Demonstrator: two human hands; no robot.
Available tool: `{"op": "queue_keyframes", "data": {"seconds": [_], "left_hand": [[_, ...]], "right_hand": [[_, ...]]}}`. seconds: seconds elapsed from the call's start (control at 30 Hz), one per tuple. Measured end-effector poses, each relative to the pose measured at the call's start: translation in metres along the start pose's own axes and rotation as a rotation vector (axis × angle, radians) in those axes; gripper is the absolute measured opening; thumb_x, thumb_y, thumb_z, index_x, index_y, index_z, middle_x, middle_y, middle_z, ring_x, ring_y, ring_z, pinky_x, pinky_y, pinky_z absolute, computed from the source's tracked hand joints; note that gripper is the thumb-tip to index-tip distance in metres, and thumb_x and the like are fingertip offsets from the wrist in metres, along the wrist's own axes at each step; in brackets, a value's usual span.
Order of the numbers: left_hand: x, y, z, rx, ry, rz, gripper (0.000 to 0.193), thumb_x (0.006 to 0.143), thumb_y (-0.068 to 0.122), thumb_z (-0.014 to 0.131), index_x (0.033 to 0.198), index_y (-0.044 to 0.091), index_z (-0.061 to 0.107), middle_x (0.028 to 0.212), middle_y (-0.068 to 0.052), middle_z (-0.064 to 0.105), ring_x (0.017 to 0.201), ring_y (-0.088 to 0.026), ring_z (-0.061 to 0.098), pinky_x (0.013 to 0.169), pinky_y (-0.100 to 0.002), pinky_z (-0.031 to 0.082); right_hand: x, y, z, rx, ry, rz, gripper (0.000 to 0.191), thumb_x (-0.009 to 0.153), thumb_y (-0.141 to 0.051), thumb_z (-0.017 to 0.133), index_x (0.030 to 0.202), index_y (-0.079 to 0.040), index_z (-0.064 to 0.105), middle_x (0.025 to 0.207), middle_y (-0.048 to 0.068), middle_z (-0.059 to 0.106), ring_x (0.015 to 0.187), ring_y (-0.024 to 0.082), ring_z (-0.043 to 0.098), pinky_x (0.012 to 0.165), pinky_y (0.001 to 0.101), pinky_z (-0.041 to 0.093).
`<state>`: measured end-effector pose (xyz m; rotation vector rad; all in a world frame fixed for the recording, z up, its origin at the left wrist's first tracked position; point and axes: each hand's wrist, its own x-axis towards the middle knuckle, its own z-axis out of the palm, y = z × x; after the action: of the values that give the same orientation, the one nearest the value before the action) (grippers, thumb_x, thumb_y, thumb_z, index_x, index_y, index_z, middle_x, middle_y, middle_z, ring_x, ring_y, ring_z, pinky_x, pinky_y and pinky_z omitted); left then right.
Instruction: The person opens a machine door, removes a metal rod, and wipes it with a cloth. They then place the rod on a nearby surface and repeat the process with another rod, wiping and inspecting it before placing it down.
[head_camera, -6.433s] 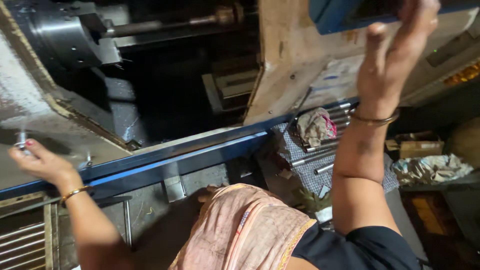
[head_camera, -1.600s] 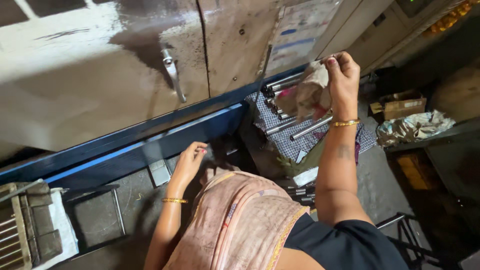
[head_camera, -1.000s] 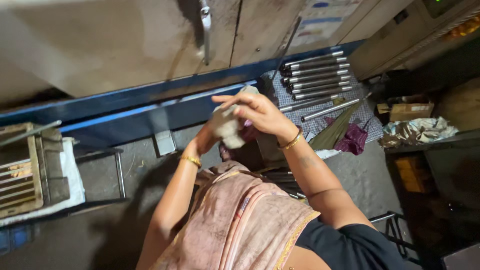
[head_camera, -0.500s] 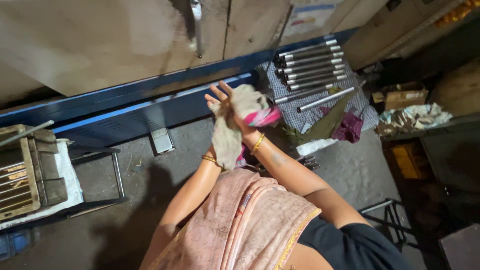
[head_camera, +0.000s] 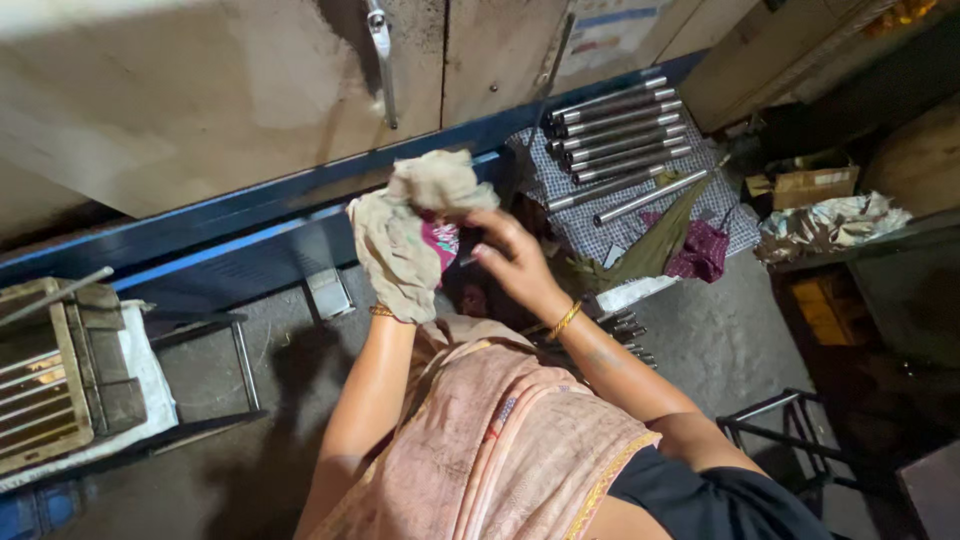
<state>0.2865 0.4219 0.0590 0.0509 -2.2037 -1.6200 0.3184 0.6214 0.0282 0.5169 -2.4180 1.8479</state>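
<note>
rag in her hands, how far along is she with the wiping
Looks done: a row of steel rods lies side by side on the checked cloth. In hand: the beige rag is wrapped over the left hand, and the right hand presses it. Whether a rod is inside is hidden. Left: more rods lie near her right forearm.

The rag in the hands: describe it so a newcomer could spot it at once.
Below the blue machine rail, mid-frame, the left hand and right hand meet. The crumpled beige rag drapes over the left hand, paler than the maroon cloth beside the steel rods.
</note>
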Motion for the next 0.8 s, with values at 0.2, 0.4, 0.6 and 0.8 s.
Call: {"op": "queue_keyframes", "data": {"seconds": [0.2, 0.4, 0.6, 0.8], "left_hand": [[-0.049, -0.044, 0.081, 0.144, -0.192, 0.548, 0.055, 0.091, 0.014, 0.060, 0.142, -0.007, 0.054, 0.142, -0.030, 0.057, 0.133, -0.043, 0.054, 0.116, -0.045, 0.041], [-0.022, -0.084, 0.146, 0.092, -0.343, 0.484, 0.045, 0.098, 0.017, 0.061, 0.139, -0.001, 0.054, 0.138, -0.024, 0.058, 0.134, -0.040, 0.050, 0.121, -0.048, 0.035], [-0.018, -0.062, 0.183, 0.195, -0.360, 0.452, 0.043, 0.096, 0.019, 0.062, 0.134, 0.000, 0.054, 0.133, -0.023, 0.057, 0.130, -0.040, 0.050, 0.117, -0.048, 0.035], [0.002, -0.037, 0.200, 0.290, -0.360, 0.411, 0.042, 0.093, 0.021, 0.063, 0.129, 0.001, 0.055, 0.128, -0.022, 0.057, 0.126, -0.040, 0.050, 0.114, -0.048, 0.036]], "right_hand": [[0.020, 0.061, 0.014, -0.268, 0.020, -0.255, 0.050, 0.100, -0.020, 0.058, 0.149, -0.006, 0.053, 0.164, 0.017, 0.039, 0.157, 0.039, 0.019, 0.128, 0.0515, 0.011], [0.040, 0.116, 0.012, -0.957, 0.108, -0.176, 0.049, 0.096, -0.022, 0.063, 0.143, -0.011, 0.059, 0.158, 0.003, 0.046, 0.144, 0.032, 0.043, 0.115, 0.0626, 0.018], [0.033, 0.128, -0.057, -0.542, -0.022, 0.196, 0.041, 0.095, -0.016, 0.058, 0.134, -0.007, 0.067, 0.167, 0.015, 0.040, 0.135, 0.037, 0.038, 0.122, 0.0485, 0.030], [0.026, 0.166, -0.180, 0.519, 0.011, 0.397, 0.039, 0.101, -0.022, 0.061, 0.137, -0.007, 0.063, 0.133, 0.016, 0.067, 0.120, 0.026, 0.065, 0.096, 0.0397, 0.056]]}}
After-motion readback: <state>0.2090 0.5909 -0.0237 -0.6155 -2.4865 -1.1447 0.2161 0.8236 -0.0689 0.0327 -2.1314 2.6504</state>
